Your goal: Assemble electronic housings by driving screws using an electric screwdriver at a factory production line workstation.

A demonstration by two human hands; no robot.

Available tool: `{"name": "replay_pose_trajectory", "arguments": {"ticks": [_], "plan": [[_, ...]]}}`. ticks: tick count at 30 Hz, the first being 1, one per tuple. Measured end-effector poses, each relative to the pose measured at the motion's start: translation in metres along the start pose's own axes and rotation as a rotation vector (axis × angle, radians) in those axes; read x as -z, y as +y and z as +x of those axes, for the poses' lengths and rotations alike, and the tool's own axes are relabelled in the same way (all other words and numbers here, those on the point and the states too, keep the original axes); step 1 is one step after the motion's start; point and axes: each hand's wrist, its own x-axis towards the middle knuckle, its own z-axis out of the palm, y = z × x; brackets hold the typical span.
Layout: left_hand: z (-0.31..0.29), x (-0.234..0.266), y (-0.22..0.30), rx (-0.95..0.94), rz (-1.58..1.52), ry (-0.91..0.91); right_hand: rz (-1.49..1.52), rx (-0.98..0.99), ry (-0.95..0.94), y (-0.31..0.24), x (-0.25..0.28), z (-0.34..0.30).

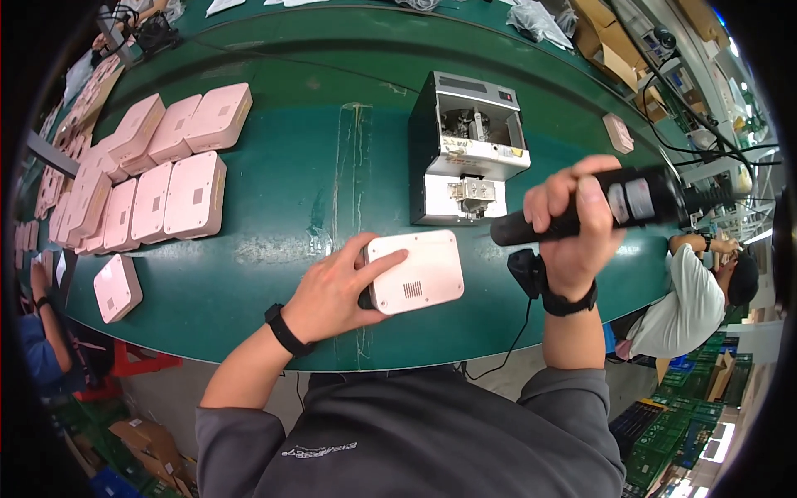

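Note:
My left hand (325,286) grips a pale pink plastic housing (432,274) at its left end, with the index finger lying across the top face. That face has a slotted vent and small holes at its corners. In my right hand (581,224) is a black electric screwdriver (652,197), held raised and tilted to the right of the housing, apart from it. Its narrower end points left, toward a screw feeder (465,153). The feeder is a black and silver box with an open top, standing on the green table beyond the housing.
Several similar pink housings (195,195) stand in a cluster at the left, with a single one (117,288) nearer the edge. A small pink piece (618,133) lies at the far right. Other people sit at both sides; one wears a white shirt (681,299). Cardboard boxes (606,41) stand behind.

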Motion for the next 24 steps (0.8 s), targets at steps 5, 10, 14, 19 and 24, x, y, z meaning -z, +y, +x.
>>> {"name": "replay_pose_trajectory", "arguments": {"ticks": [5, 10, 14, 19, 24], "plan": [[0.022, 0.002, -0.010, -0.061, -0.006, -0.011, 0.036, 0.104, 0.022, -0.006, 0.004, -0.013], [0.026, 0.002, -0.016, -0.078, -0.032, -0.060, 0.038, 0.126, 0.083, 0.000, -0.002, 0.010], [0.027, 0.001, -0.015, -0.067, -0.051, -0.084, -0.011, 0.168, 0.065, 0.002, -0.006, 0.024], [0.025, 0.000, -0.016, -0.052, -0.053, -0.091, -0.134, 0.123, 0.035, 0.009, -0.013, 0.034], [0.026, 0.001, -0.016, -0.026, -0.094, -0.104, -0.145, 0.079, 0.033, 0.011, -0.013, 0.038]]}}
